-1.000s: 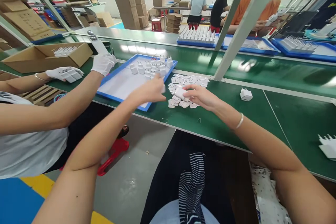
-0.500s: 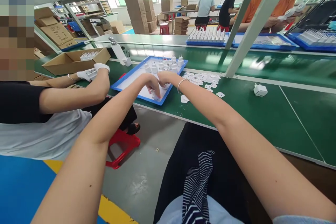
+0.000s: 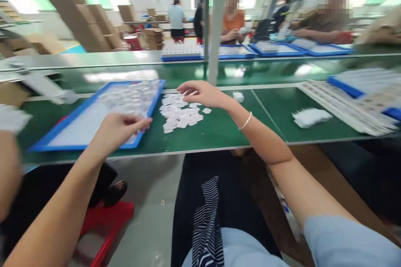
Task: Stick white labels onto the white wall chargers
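Observation:
My right hand (image 3: 200, 94) is over the far edge of a pile of small white card pieces (image 3: 180, 117) on the green bench, fingers bent and apart, holding nothing that I can see. My left hand (image 3: 122, 129) is above the near right corner of a blue-rimmed tray (image 3: 83, 147). Its thumb and fingers come together in a pinch; what is between them, if anything, is too blurred to make out. White plug chargers (image 3: 134, 96) stand in the far right part of the tray, smeared by motion. A single white charger (image 3: 238, 96) is on the bench beyond my right wrist.
On the right, a cluster of white pieces (image 3: 310, 117) lies near long pale strips (image 3: 344, 108) and another blue tray (image 3: 344, 85). A metal post (image 3: 216, 29) rises behind the pile. Co-workers sit across the bench; a co-worker's arm (image 3: 9, 175) is at far left.
The view has swung to the right. My hands have parted: the right has left the tray for the card pieces, while the left stays at the tray, nearer its right corner.

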{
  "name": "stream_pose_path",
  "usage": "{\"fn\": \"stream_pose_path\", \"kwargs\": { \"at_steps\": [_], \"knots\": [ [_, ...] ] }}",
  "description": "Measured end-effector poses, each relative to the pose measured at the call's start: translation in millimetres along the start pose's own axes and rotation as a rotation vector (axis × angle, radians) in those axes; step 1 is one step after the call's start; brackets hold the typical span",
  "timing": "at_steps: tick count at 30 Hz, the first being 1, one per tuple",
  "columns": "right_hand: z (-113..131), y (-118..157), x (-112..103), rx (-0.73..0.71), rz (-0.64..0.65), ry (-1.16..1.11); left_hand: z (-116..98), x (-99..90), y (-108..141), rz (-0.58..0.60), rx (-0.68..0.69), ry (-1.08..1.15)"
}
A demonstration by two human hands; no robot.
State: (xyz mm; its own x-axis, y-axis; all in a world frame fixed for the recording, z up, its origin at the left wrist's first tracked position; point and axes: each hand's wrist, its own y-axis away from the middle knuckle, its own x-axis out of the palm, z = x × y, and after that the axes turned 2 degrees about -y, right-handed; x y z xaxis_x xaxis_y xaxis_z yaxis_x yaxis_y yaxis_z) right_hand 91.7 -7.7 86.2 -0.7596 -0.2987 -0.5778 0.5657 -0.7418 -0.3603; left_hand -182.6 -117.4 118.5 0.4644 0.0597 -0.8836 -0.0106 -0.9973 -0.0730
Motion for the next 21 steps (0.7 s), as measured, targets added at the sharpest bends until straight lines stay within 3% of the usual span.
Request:
{"fn": "stream_pose_path", "kwargs": {
  "at_steps": [2, 3, 5, 7, 9, 13, 21],
  "knots": [
    [-24.6, 66.8, -41.9, 0.153, -0.312, 0.124, -1.1, 38.2, -1.0, 0.077, -0.032, 0.114],
    [-36.3, 102.7, -60.5, 0.293, -0.524, 0.256, -0.8, 56.6, 0.0, 0.079, -0.053, 0.174],
    [-56.8, 173.9, -89.9, 0.516, -0.799, 0.429, -1.4, 89.8, 2.4, 0.067, -0.034, 0.292],
    [-73.6, 235.2, -106.1, 0.709, -0.969, 0.55, -6.4, 116.1, 3.1, 0.099, -0.007, 0.348],
    [-88.6, 279.0, -109.4, 0.858, -1.039, 0.608, -15.6, 134.2, 1.7, 0.175, 0.032, 0.347],
    [-115.4, 313.1, -96.2, 1.015, -1.043, 0.606, -35.6, 150.1, -3.9, 0.311, 0.156, 0.344],
    [-135.9, 312.1, -91.1, 1.108, -1.114, 0.619, -49.1, 154.8, -12.9, 0.415, 0.263, 0.481]
  ]
}}
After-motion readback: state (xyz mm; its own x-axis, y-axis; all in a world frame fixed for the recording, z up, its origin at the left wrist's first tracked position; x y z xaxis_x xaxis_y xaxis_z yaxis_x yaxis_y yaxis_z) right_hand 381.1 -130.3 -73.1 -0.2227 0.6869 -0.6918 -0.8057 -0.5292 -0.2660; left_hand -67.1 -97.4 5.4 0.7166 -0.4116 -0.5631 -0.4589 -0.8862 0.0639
